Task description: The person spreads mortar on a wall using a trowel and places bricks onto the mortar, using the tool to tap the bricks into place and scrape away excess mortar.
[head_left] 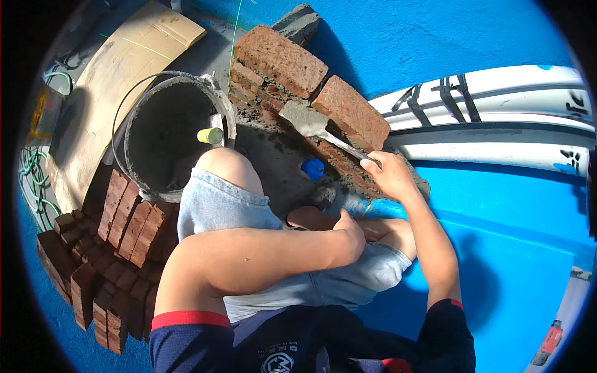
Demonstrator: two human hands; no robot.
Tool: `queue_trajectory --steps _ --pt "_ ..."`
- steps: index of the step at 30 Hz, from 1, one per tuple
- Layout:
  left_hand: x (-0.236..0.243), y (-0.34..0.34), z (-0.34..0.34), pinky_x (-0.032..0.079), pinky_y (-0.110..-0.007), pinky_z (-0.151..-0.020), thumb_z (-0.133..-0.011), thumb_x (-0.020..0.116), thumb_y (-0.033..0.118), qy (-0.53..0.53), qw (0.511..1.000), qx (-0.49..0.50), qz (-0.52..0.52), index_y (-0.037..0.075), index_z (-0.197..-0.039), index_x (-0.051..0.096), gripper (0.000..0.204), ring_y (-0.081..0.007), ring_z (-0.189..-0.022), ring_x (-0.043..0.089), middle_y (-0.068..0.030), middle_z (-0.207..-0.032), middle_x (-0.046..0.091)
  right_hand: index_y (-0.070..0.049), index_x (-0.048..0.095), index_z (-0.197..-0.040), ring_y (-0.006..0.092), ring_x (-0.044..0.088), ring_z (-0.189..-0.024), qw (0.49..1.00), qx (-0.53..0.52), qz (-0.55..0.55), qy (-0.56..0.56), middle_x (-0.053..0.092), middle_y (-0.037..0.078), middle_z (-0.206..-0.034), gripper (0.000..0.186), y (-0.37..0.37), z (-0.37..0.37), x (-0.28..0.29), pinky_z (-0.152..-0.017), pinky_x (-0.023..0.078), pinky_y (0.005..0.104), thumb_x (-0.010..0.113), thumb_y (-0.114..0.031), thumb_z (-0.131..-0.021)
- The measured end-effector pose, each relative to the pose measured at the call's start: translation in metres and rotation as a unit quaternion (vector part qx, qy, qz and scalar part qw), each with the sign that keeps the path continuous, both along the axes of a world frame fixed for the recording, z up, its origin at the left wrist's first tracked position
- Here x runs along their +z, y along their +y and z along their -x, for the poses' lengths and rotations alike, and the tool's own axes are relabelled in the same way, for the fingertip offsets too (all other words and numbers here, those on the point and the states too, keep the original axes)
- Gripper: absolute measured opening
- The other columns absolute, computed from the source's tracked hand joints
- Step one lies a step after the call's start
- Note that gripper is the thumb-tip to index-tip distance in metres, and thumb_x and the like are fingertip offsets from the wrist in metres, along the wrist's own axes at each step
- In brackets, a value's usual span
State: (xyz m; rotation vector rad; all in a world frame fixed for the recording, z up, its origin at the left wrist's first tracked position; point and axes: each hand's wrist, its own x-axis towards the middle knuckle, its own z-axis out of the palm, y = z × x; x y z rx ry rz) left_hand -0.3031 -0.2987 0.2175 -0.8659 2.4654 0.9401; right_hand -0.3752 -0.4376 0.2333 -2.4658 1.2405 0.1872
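My right hand (pixel 390 176) is closed around the handle of a trowel (pixel 305 119). Its grey, mortar-smeared blade lies over the brick wall, near the gap between two red bricks, a left one (pixel 281 57) and a right one (pixel 351 112). Grey mortar shows along the course below them. My left hand (pixel 350 235) rests by my bent leg, its thumb up; the other fingers are hidden, so whether it grips anything does not show. Close to the wall's foot sits a small round blue object (pixel 313 169) of unclear kind.
To the left stands a black bucket (pixel 134 146) with a yellow-green-handled tool (pixel 210 135) in it. Stacked bricks (pixel 134 217) lie below it, beside cardboard (pixel 99 105). A green string (pixel 235 38) runs down to the wall. White taped lengths (pixel 491 102) lie right.
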Motion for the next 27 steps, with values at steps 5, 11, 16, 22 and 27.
queue_trajectory --steps 5,11,16,22,27 --pt "0.008 -0.006 -0.005 0.028 -0.056 -0.108 -0.086 0.065 0.030 0.000 1.000 0.004 -0.008 0.008 -0.134 0.053 0.054 -0.0368 -0.132 0.042 -0.0152 -0.141 0.046 0.000 0.066 -0.100 0.0407 0.061 -0.093 1.000 -0.015 0.005 0.019 0.065 0.022 -0.095 0.036 0.000 0.011 0.006 -0.081 0.048 0.0433 0.061 -0.033 -0.089" --pt "-0.019 0.000 -0.002 0.034 -0.052 -0.105 -0.087 0.059 0.024 -0.007 0.998 0.044 0.042 0.000 -0.119 0.064 0.040 -0.0394 -0.122 0.051 -0.0246 -0.130 0.055 0.001 0.066 -0.101 0.0379 0.063 -0.093 0.999 -0.037 0.017 -0.020 0.066 0.021 -0.097 0.036 0.015 0.050 0.031 -0.080 0.049 0.0418 0.062 -0.032 -0.089" --pt "0.009 0.002 -0.018 0.037 -0.048 -0.101 -0.087 0.059 0.023 0.003 1.000 0.021 0.017 0.003 -0.115 0.067 0.035 -0.0363 -0.118 0.053 -0.0210 -0.125 0.059 0.001 0.066 -0.094 0.0109 0.057 -0.065 0.948 -0.213 -0.126 -0.200 0.062 0.005 -0.074 0.029 0.040 0.109 0.058 -0.057 0.044 0.0258 0.061 -0.027 -0.094" --pt "0.000 -0.003 -0.013 0.043 -0.043 -0.096 -0.084 0.059 0.021 -0.034 0.998 0.046 0.027 0.004 -0.110 0.068 0.033 -0.0328 -0.111 0.057 -0.0202 -0.122 0.059 -0.010 0.051 -0.081 0.0027 0.035 -0.044 0.847 -0.346 -0.096 -0.393 0.041 -0.006 -0.057 0.045 0.092 0.175 0.020 -0.039 0.026 0.0204 0.043 -0.050 -0.099" --pt "0.003 -0.077 -0.072 0.046 -0.041 -0.096 -0.082 0.057 0.018 -0.069 0.966 0.213 0.133 0.001 -0.119 0.059 0.041 -0.0292 -0.120 0.052 -0.0197 -0.128 0.055 -0.014 0.044 -0.069 0.0023 0.031 -0.043 0.777 -0.480 -0.172 -0.369 0.033 -0.009 -0.053 0.049 0.100 0.175 -0.017 -0.039 0.021 0.0215 0.045 -0.054 -0.097"
